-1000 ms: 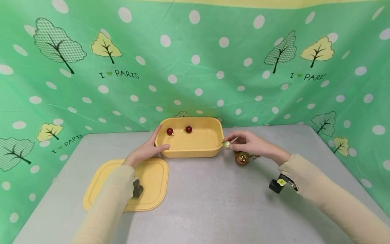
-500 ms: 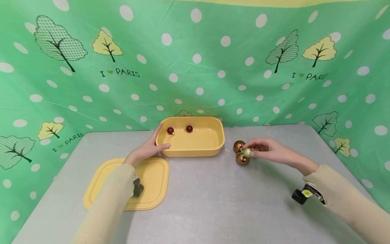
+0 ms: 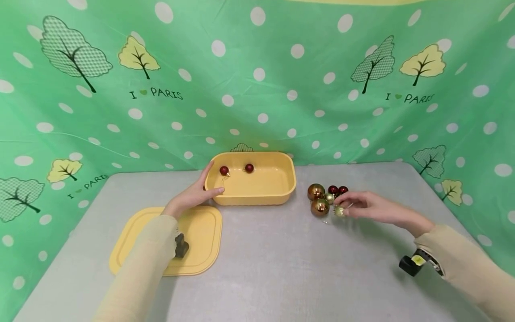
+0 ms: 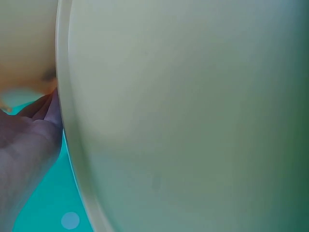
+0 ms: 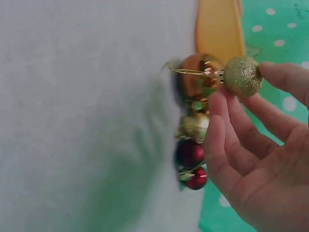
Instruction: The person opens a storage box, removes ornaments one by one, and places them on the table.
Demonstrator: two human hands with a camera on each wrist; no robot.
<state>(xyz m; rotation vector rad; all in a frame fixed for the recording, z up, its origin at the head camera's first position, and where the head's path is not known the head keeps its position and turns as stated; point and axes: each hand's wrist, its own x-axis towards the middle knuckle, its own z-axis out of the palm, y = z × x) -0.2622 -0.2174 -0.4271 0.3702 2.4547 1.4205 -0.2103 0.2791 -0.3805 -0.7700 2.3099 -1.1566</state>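
Observation:
In the head view, my left hand point(image 3: 195, 194) holds the left end of a yellow plastic box point(image 3: 257, 200), its thumb over the front rim. Two dark red baubles point(image 3: 249, 168) lie inside the box. Between thumb and fingertips, my right hand point(image 3: 372, 208) pinches a gold glitter bauble point(image 5: 242, 76), whose cap and thread loop show in the right wrist view. Just left of that hand sit two large copper-coloured baubles point(image 3: 320, 207), a smaller gold bauble point(image 3: 329, 198) and two small red baubles point(image 3: 333, 190). The left wrist view shows mostly the lid, with part of the left hand beside it.
A yellow lid point(image 3: 201, 250) lies flat on the grey table point(image 3: 273, 268), under the left forearm. Behind the box hangs a green dotted cloth point(image 3: 257, 89), close to its back wall. Each wrist wears a small black camera point(image 3: 410, 265).
My right hand has moved right and slightly toward me, away from the box's right end to the bauble group, carrying the gold glitter bauble. The left hand keeps its hold on the box.

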